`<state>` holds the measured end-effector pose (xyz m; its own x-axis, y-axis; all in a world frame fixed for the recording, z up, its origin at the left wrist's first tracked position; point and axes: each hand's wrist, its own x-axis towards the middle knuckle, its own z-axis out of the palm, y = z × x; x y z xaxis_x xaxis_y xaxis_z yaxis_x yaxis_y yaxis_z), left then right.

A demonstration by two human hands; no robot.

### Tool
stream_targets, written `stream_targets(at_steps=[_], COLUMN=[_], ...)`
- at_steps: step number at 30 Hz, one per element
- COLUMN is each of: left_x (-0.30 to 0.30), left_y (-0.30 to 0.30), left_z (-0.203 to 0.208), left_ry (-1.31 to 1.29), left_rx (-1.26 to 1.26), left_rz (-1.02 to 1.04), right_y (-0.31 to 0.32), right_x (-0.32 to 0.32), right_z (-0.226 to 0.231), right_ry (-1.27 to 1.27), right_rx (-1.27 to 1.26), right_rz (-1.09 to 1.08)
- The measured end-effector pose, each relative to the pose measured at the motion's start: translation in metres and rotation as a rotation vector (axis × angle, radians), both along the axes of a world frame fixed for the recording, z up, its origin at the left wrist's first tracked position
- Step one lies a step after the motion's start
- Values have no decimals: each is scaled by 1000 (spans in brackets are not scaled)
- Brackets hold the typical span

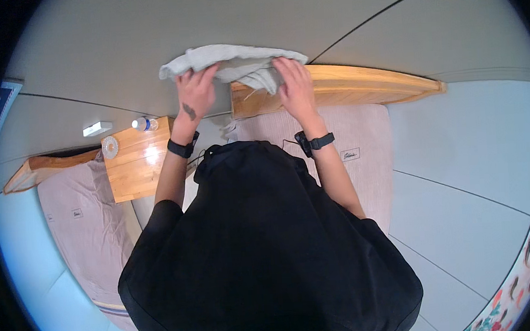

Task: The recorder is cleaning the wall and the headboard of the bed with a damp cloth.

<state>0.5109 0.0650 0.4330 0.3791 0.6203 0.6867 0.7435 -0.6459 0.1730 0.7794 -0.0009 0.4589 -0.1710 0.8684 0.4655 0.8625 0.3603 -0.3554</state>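
Note:
A light grey-white cloth, perhaps a towel, is stretched between my hands at the far side, in front of the grey wall and partly over the wooden headboard. My left hand grips its lower edge near the left end, fingers bent over the fabric. Toward the right end, my right hand is closed on the cloth. Between the hands a loose fold hangs down, with a thin thread dangling from it. The undersides of my fingers are hidden.
Below the headboard lies a pinkish bed; another bed is at the left. Between them stands a wooden nightstand with a glass ashtray and a bottle. A white box is on the wall. Floral fabric shows at lower right.

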Motion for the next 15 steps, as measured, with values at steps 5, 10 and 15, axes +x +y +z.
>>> stream_targets(at_steps=[5, 10, 15], left_x=[69, 100, 96], left_y=[-4, -18, -26], left_z=[25, 24, 12], left_ry=[90, 157, 118], left_rx=[-123, -214, -223], left_rz=[-213, -334, -398], right_y=[-18, -31, -29], right_x=[56, 68, 37], right_z=[-21, -39, -43], right_ry=[47, 76, 5], right_rx=[66, -53, -59], right_rz=[-325, -452, -381])
